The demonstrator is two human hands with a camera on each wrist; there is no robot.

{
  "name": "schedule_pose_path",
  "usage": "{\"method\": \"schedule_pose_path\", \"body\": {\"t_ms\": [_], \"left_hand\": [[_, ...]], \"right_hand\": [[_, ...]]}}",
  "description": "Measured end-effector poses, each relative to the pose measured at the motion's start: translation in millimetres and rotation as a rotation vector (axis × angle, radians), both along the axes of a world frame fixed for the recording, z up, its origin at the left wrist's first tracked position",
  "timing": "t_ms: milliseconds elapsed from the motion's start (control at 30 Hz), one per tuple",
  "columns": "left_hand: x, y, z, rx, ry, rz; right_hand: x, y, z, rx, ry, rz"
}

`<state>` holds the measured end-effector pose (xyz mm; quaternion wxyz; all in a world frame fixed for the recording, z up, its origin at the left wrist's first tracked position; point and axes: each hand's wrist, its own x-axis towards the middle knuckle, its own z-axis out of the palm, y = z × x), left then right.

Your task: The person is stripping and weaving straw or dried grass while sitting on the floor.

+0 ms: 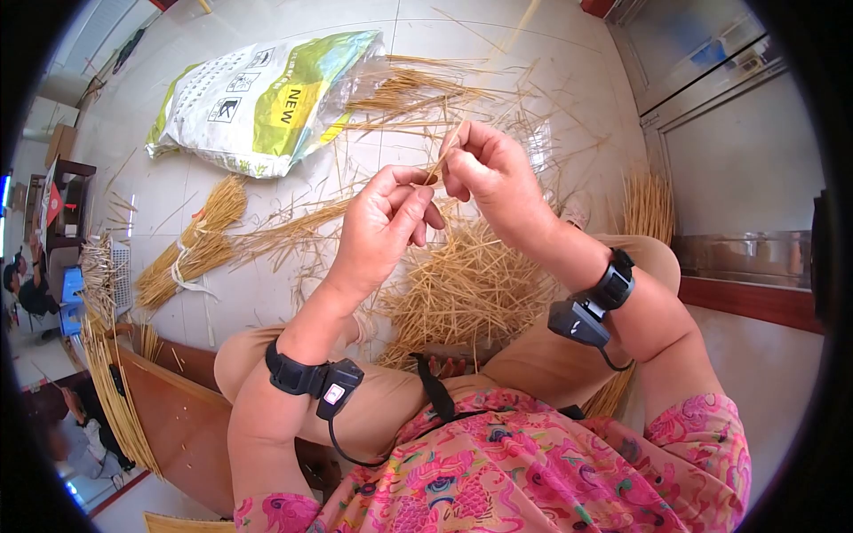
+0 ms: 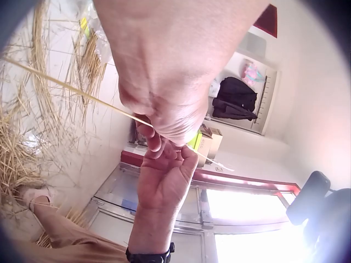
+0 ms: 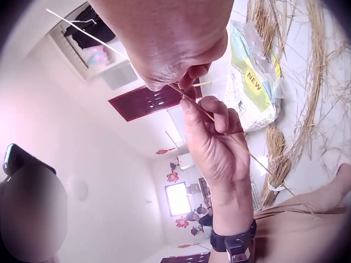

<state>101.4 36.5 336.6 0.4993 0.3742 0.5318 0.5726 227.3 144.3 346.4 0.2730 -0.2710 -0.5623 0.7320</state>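
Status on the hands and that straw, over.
Both pinch one straw: left hand, right hand. Straw held up above the loose pile. Nothing blocking.

Both hands up, meeting in the middle of the head view

Left hand and right hand sit fingertip to fingertip, each pinching the same straw between thumb and curled fingers. Both forearms angle in from the lower frame.
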Motion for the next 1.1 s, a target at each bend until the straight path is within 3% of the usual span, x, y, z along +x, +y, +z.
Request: {"method": "schedule_pose_path", "body": {"t_ms": [267,467,567,667,800,933,1100], "left_hand": [[-4.5,1.6,-3.7,0.027,0.078,0.014],[-9.2,4.2,-6.4,0.052,0.069,0.131],[-14.7,6.6,-7.6,0.05,-0.006,0.215],[-18.9,7.2,-7.9,0.061,-0.043,0.217],[-14.3,5.0,-3.1,0.054,-0.013,0.151],[-10.3,5.1,-1.3,0.088,0.054,0.152],[-7.6,0.8,-2.7,0.047,0.17,0.06]], "right_hand": [[-1.1,-1.7,-9.6,-0.28,0.106,-0.038],[0.3,-5.8,-5.1,-0.008,-0.133,0.094],[4.1,-2.9,6.7,0.084,-0.322,0.259],[7.0,2.6,16.3,0.331,-0.646,0.592],[6.2,2.2,5.0,0.469,-0.51,0.27],[0.8,-0.4,-1.4,0.13,-0.106,0.131],[1.0,-2.3,3.3,0.065,-0.006,0.065]]}}
